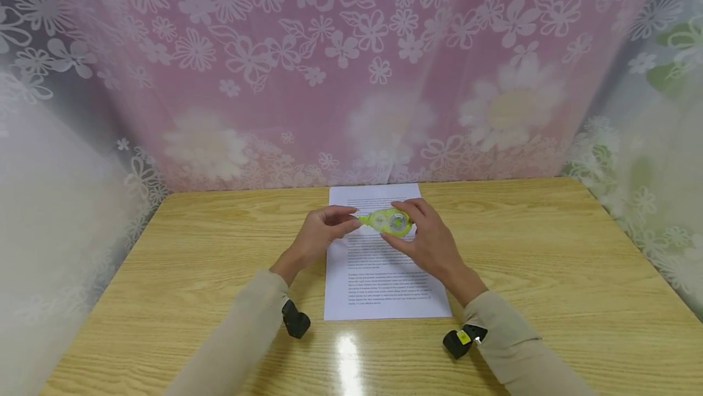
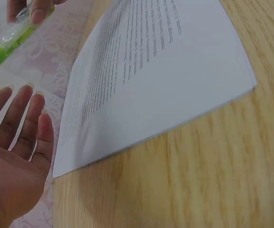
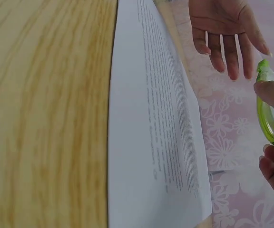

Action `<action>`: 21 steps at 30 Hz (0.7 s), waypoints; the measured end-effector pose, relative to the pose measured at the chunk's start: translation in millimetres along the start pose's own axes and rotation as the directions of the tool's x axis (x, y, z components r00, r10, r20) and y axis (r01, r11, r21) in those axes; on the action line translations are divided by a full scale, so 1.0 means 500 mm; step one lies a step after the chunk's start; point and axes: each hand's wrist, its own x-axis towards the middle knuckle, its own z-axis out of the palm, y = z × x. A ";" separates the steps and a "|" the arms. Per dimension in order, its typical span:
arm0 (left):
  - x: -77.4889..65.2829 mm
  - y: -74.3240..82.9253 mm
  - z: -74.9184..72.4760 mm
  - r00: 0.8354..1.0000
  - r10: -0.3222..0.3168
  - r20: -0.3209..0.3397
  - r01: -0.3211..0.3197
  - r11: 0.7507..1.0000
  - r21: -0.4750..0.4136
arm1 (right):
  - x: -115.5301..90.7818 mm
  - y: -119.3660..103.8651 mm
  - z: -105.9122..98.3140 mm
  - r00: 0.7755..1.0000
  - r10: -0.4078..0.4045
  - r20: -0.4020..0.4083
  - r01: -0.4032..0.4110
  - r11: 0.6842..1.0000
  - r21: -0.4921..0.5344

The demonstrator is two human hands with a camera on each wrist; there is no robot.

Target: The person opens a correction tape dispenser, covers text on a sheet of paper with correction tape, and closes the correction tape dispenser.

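A green and clear correction tape (image 1: 391,223) is held above the printed paper (image 1: 379,307), its narrow green tip pointing left. My right hand (image 1: 436,246) grips its wide end between thumb and fingers. My left hand (image 1: 318,235) is close to the tip, with thumb and fingers spread. In the right wrist view, the left thumb comes near the green tip of the correction tape (image 3: 266,118) with a small gap between them. The left wrist view has the left hand (image 2: 20,152) palm up, its fingers straight and holding nothing.
The paper, seemingly several sheets, lies on a wooden table (image 1: 219,249) and reaches its far edge. Behind the table hangs a pink flowered curtain (image 1: 307,79), with pale flowered sheets at both sides. A black camera (image 1: 296,321) is worn on the left wrist, another (image 1: 457,345) on the right.
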 end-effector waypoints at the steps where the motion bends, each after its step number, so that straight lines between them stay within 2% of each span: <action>1: -0.001 0.001 -0.002 1.000 -0.004 -0.004 0.004 1.000 -0.002 | 0.000 0.002 -0.001 1.000 0.009 -0.003 -0.009 1.000 0.010; 8: 0.000 -0.006 -0.023 0.999 -0.039 -0.037 0.038 0.999 -0.016 | -0.001 0.024 -0.016 0.997 0.065 -0.043 -0.063 0.997 0.054; 11: -0.002 -0.008 -0.028 0.996 -0.043 -0.074 0.044 0.999 0.010 | 0.000 0.039 -0.024 0.995 0.084 -0.057 -0.081 0.996 0.049; 18: -0.007 -0.017 -0.034 0.985 -0.021 -0.170 0.048 0.986 0.157 | -0.004 0.071 -0.041 0.986 0.131 -0.099 -0.133 0.991 -0.011; 21: -0.008 -0.022 -0.038 0.982 0.013 -0.188 0.041 0.960 0.278 | -0.009 0.086 -0.045 0.981 0.154 -0.118 -0.159 0.986 -0.040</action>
